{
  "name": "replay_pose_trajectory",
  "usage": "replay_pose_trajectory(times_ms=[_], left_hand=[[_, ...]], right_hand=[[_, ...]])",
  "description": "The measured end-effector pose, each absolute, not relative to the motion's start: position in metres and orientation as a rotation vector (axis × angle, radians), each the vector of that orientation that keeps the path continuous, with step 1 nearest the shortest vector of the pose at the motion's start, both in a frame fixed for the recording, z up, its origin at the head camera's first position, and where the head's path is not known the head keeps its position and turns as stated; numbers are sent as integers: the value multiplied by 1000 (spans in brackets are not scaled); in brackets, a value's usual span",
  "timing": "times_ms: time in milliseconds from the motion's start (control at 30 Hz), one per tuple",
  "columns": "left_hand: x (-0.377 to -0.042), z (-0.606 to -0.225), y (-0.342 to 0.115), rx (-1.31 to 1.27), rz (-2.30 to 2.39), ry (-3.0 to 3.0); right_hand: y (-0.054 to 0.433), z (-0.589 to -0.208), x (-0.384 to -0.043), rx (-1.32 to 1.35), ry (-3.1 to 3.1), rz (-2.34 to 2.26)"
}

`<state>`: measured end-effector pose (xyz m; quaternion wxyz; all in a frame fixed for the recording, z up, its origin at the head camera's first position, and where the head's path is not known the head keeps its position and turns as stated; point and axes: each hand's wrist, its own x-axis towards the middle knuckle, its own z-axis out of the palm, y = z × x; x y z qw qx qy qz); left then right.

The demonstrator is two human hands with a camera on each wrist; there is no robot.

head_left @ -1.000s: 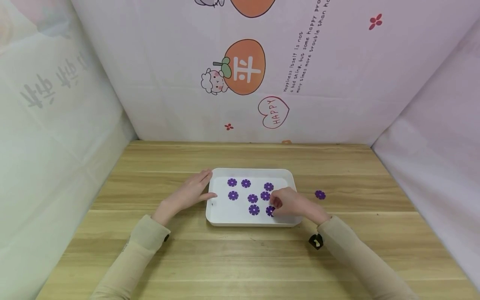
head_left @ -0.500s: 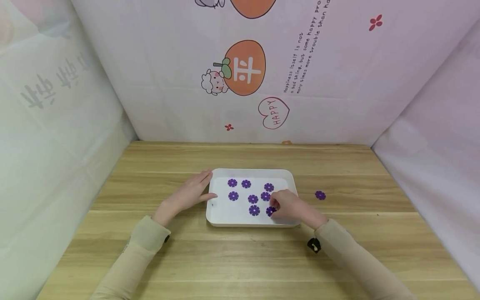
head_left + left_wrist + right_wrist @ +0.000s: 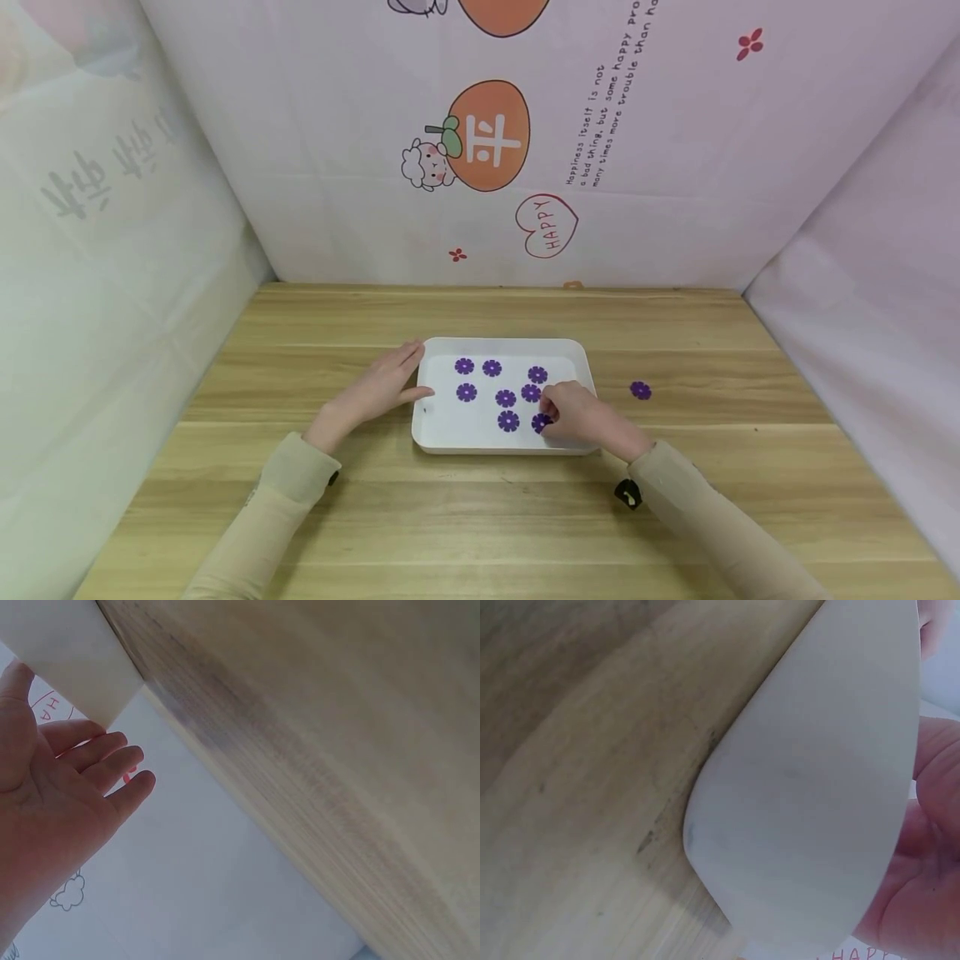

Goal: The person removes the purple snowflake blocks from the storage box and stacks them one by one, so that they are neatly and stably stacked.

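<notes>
A white rectangular tray point(image 3: 461, 437) lies on the wooden table, with several purple snowflake discs point(image 3: 507, 421) flat inside it. My left hand point(image 3: 378, 383) rests on the tray's left edge, fingers extended along the outside and thumb over the rim. In the left wrist view the fingertips point(image 3: 120, 742) meet the tray's outer wall. Over the tray's right front part, my right hand point(image 3: 577, 412) has its fingers curled and pinches a purple snowflake disc point(image 3: 540, 422), partly covered by the hand. The right wrist view shows the tray's wall hiding the fingertips.
One more purple snowflake disc point(image 3: 641, 390) lies on the table point(image 3: 480, 533) right of the tray. A printed white cloth point(image 3: 360, 225) stands behind the table, with white cloth walls at both sides.
My right wrist and forearm have shifted slightly left and toward me, while the fingers stay at the same disc. The left hand and tray have not visibly moved.
</notes>
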<state>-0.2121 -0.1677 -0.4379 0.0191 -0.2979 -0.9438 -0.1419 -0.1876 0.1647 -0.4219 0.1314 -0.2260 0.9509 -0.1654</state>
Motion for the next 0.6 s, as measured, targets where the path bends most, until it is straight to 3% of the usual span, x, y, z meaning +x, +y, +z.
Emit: replay_pose_trajectory(times_ms=[600], left_hand=[[-214,-440,-168,-925,-432,-2939]], right_hand=[[164,-425,-186,-685,2768,-462]])
